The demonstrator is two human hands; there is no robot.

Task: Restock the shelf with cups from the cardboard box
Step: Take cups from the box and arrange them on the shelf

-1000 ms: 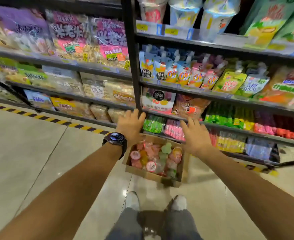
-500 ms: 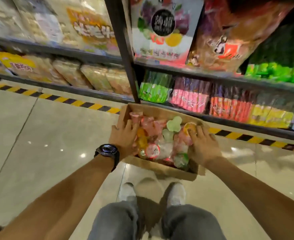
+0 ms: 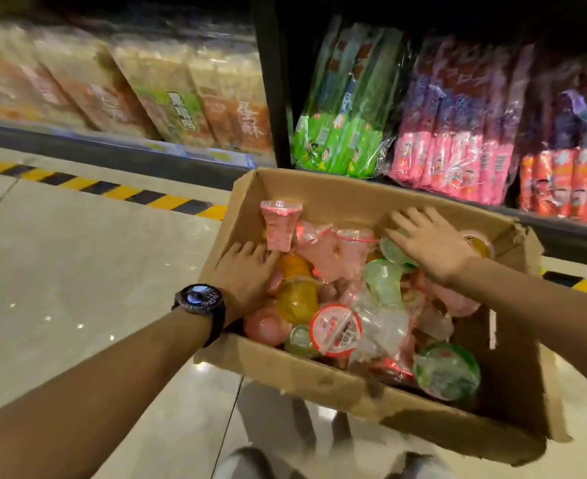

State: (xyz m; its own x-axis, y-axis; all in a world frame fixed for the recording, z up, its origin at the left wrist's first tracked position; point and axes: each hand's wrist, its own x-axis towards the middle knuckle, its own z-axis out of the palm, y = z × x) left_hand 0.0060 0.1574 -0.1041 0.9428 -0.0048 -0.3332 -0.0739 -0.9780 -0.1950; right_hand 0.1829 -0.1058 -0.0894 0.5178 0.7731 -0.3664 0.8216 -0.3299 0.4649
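Centre frame | your left hand (image 3: 247,271) and right hand (image 3: 426,243) lie flat on cups (image 3: 335,328) in box (image 3: 302,375) | fingers spread, grasping nothing | likely sifting for a pick; shelf (image 3: 271,98) upper frame

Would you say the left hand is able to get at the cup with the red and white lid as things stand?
Probably yes: the red-and-white-lidded cup lies uncovered on top of the pile, close beside the left hand in the open cardboard box.
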